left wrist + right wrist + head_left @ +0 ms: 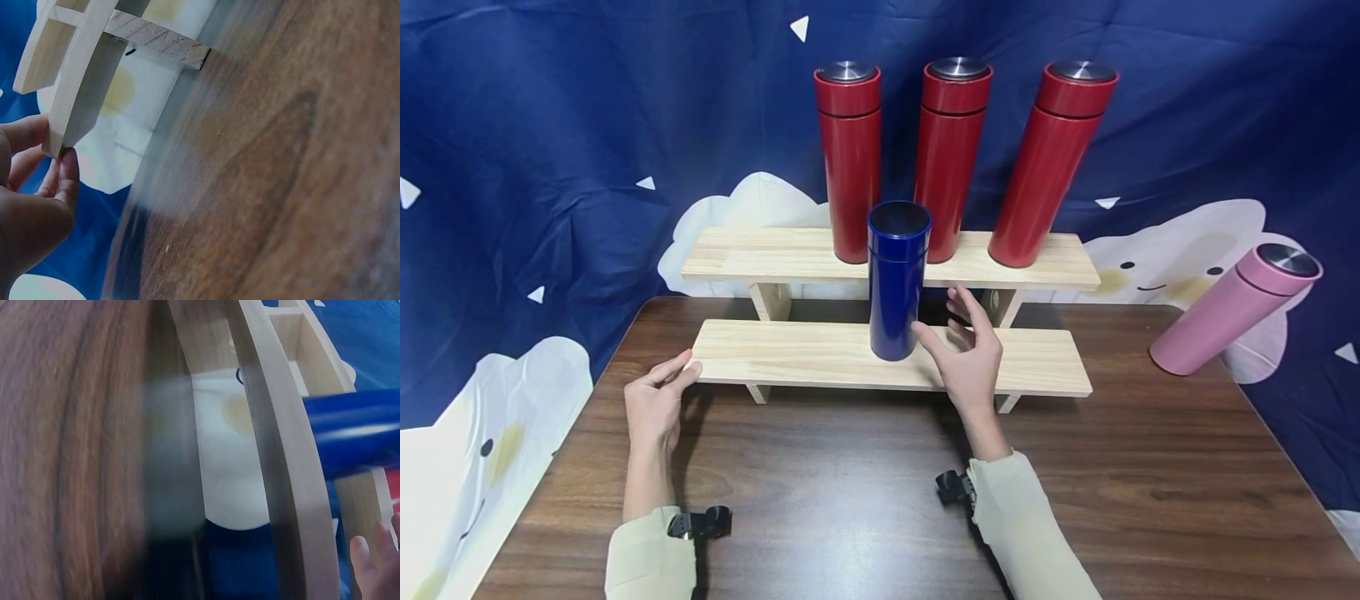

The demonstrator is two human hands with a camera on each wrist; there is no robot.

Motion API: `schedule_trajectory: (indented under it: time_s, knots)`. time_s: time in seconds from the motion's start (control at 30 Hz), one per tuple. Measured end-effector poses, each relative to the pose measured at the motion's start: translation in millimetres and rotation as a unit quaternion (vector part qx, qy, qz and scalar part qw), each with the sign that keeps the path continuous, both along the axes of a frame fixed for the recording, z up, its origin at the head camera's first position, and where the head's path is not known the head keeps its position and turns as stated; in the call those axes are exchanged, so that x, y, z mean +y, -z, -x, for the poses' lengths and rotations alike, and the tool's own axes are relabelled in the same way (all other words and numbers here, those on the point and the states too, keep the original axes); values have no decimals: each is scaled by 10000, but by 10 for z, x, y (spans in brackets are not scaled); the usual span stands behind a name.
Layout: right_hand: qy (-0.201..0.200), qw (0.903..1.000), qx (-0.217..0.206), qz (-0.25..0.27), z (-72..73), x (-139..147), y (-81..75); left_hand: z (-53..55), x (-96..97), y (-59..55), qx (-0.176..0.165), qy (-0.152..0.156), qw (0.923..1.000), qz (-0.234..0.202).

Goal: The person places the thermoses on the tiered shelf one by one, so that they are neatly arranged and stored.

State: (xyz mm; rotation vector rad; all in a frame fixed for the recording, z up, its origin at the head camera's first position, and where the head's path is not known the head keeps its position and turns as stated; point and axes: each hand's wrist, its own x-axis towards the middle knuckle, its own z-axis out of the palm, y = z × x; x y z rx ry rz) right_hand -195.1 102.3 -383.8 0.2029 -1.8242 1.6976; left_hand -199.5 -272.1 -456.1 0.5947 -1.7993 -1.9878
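A dark blue thermos bottle (pixel 897 292) stands upright near the middle of the lower tier of a two-tier wooden shelf (pixel 790 354). My left hand (pixel 657 408) pinches the left end of that lower board, thumb on one face and fingers on the other, as the left wrist view also shows. Just right of the blue bottle is my right hand (pixel 973 362), fingers spread and loosely bent, with the thumb tip close to the bottle's lower side. In the right wrist view, the fingertips (pixel 360 550) are apart from the blue bottle (pixel 356 432).
Three red thermos bottles (pixel 855 175) with steel-topped lids stand on the upper tier, from its middle to its right. A pink thermos bottle (pixel 1232 312) stands on the brown wooden table (pixel 835 500) at the right. Behind hangs a blue curtain (pixel 587 108) with white clouds.
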Motion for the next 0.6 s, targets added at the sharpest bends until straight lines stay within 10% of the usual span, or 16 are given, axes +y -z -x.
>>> schedule_trajectory:
  time_s: [0.6]
  knots:
    - [659,9978,-119,12,-13,372,-24,-7,-4,-6,-30,31,10000,74]
